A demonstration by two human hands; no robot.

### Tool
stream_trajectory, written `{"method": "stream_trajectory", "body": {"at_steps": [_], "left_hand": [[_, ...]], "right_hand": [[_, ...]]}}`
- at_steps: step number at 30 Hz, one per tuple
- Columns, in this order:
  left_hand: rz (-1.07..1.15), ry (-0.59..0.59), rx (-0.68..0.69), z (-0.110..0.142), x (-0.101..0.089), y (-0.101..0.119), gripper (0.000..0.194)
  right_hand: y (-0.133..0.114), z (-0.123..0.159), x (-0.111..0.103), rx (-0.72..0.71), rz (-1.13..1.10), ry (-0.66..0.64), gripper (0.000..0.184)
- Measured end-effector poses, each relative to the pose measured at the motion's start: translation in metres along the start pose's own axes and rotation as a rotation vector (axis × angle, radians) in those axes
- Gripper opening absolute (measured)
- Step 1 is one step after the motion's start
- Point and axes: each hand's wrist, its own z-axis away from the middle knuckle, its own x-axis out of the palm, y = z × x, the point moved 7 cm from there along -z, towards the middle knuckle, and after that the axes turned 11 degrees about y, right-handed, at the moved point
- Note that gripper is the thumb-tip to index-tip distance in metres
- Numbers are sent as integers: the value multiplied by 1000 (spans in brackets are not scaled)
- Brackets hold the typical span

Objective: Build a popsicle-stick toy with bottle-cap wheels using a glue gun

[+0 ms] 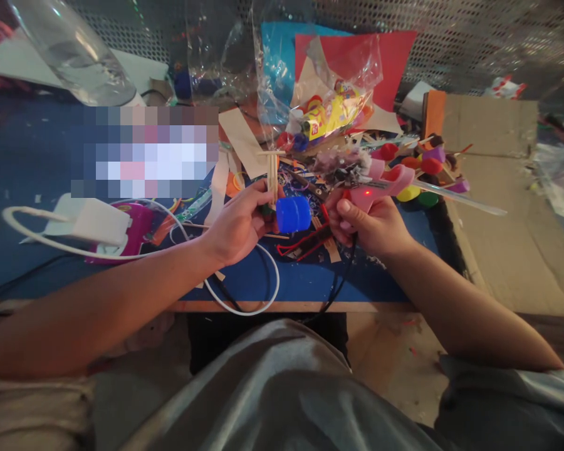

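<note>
Right hand point(371, 220) holds a pink glue gun point(363, 198).

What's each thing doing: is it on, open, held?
Pink glue gun: red light on, held in right hand
Glue stick: poking out
Wooden sticks: held in left hand
Blue cylinder: on its side
White adapter: seems plugged into magenta block
White cable: looped
Clear bottle: top out of view, unsure

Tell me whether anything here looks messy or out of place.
Yes. A thin white cable loops over the front edge of the blue tabletop, below the left hand, and might snag. Thin multicoloured scraps also lie strewn untidily beyond that hand.
</note>
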Motion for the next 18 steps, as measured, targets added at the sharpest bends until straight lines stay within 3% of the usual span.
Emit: {"method": "stream_trajectory", "body": {"at_steps": [6,18], "left_hand": [[-43,-85,77,1,5,3,8],[-86,-106,122,5,5,4,18]], "right_hand": [[-2,4,3,-25,124,-100,53],[-7,2,3,-102,273,-55,56]]}}
